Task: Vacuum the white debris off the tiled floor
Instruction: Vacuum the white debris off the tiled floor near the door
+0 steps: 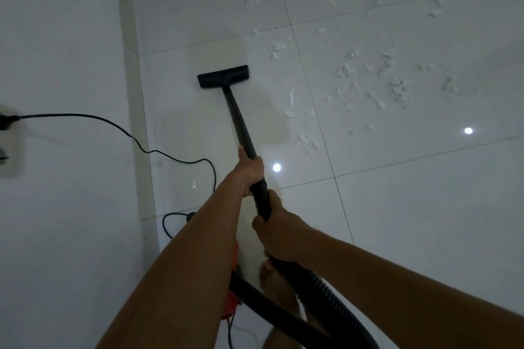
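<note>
nozzle (223, 76) on floor (397, 207) | debris (368, 76) right of it | cord (113, 127) left

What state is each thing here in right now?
floor nozzle: flat on the tile, beside the scraps.
white debris: scattered, not yet picked up.
wand: tilted, held by both hands.
left hand: grips the wand.
right hand: grips the wand's hose end.
power cord: plugged into the wall socket.

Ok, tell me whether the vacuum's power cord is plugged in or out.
Plugged in: the black plug sits in the wall socket, and the power cord trails from it down to the tiled floor.
</note>
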Demonstrator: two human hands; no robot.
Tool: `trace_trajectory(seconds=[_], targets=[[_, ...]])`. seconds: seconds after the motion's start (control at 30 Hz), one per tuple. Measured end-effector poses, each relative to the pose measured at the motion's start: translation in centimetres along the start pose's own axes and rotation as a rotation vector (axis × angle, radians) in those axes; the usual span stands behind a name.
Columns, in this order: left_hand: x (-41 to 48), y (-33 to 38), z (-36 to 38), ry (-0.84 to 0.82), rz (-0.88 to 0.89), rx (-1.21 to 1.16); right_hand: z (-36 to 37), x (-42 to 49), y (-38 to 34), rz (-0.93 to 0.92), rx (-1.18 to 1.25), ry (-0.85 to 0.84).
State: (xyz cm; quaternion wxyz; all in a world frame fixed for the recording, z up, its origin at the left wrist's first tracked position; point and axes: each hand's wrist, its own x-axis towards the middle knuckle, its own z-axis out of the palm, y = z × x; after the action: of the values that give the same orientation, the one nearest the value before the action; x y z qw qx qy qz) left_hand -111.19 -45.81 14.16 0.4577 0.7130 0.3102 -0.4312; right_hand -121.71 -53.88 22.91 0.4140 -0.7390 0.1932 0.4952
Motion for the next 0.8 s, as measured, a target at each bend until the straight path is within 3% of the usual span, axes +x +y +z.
trace_trajectory(seconds=[0.8], targets=[[-9.7, -10.2, 7.0, -0.046, -0.052, 0.077, 5.7, -10.7, 10.1, -0.012, 0.174, -0.012]])
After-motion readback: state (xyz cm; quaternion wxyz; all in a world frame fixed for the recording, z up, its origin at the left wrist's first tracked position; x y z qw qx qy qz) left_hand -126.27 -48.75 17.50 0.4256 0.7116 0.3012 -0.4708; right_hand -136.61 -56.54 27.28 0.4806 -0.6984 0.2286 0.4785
